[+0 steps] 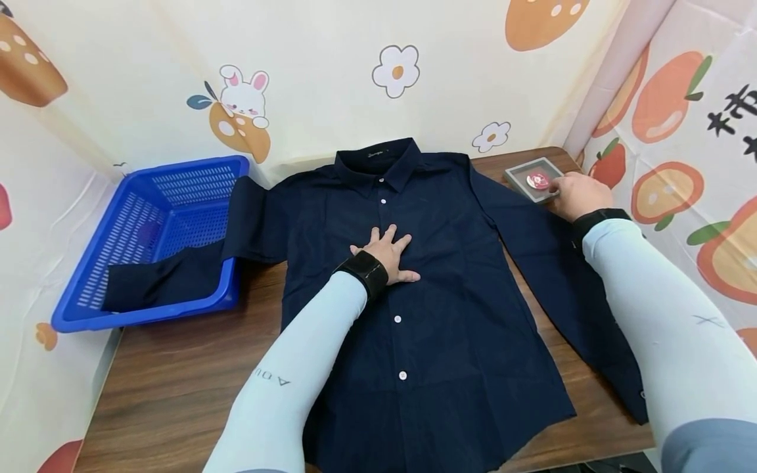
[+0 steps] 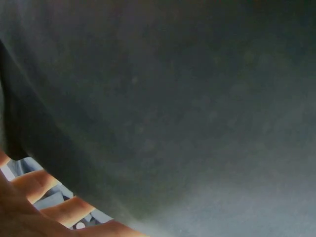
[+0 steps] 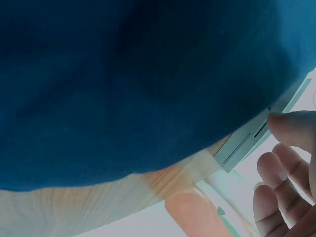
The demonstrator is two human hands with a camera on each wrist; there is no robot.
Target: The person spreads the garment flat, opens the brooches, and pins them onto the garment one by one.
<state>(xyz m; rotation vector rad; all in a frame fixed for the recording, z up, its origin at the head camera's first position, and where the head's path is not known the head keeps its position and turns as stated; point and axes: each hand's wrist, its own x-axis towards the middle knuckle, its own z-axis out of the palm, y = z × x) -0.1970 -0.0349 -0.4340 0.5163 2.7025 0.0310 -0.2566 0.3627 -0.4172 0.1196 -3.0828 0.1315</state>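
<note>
Fruit-printed cloth (image 1: 319, 39) hangs behind and beside a brown wood-grain table (image 1: 177, 387), on which a dark navy shirt (image 1: 461, 295) lies spread, front upward, through the centre of the frame. Its collar (image 1: 407, 165) points to the upper middle and its hem to the bottom edge, so its long axis runs nearly upright, leaning slightly rightward as it descends. One sleeve (image 1: 254, 217) reaches left over the rim of a blue basket (image 1: 165, 313) and down inside; the other sleeve (image 1: 568, 295) slants to the lower right. On the shirt's chest the left hand (image 1: 384, 255) rests flat, fingers spread apart. At upper right the right hand (image 1: 582, 195) is at the edge of a grey tray (image 1: 524, 165) bearing a round red piece (image 1: 538, 181); its fingers are bent, but whether they pinch anything I cannot tell. The step in hand looks like steadying the shirt while reaching to the tray; the next move probably calls for a secure fingertip hold there, with the cloth kept flat.
</note>
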